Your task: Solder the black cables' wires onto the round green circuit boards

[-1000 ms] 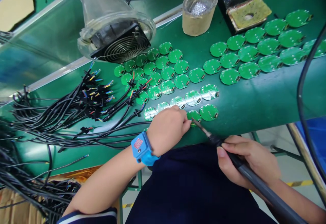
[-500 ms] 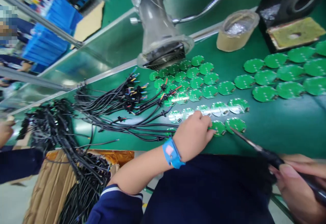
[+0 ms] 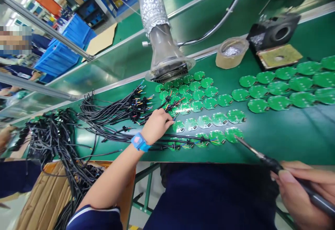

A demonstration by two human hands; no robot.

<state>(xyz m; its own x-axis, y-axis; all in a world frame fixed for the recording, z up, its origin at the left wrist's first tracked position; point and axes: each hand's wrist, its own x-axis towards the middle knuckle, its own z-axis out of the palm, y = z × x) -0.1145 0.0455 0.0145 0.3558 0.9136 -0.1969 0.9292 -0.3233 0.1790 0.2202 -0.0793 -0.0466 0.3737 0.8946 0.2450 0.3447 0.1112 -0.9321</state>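
- Right hand (image 3: 300, 191): closed firmly round the soldering iron (image 3: 318, 199), pen-style, tip pointing left toward the boards.
- Left hand (image 3: 157, 126): fingers curled together, just above the front rows. Can't tell if it's pinching anything.
- Round green PCB (image 3: 233, 134): just ahead of the iron tip, apparently not touching.
- Black wire leads (image 3: 201, 140): lying over the front-row boards, between the hands.
- Risk: if the tip drifts left, it could melt lead insulation.
- Risk: tugging the leads could drag boards or stress joints.
- Risk: the blue wrist strap (image 3: 139, 142) is on the left wrist; a poor ground could allow ESD damage.
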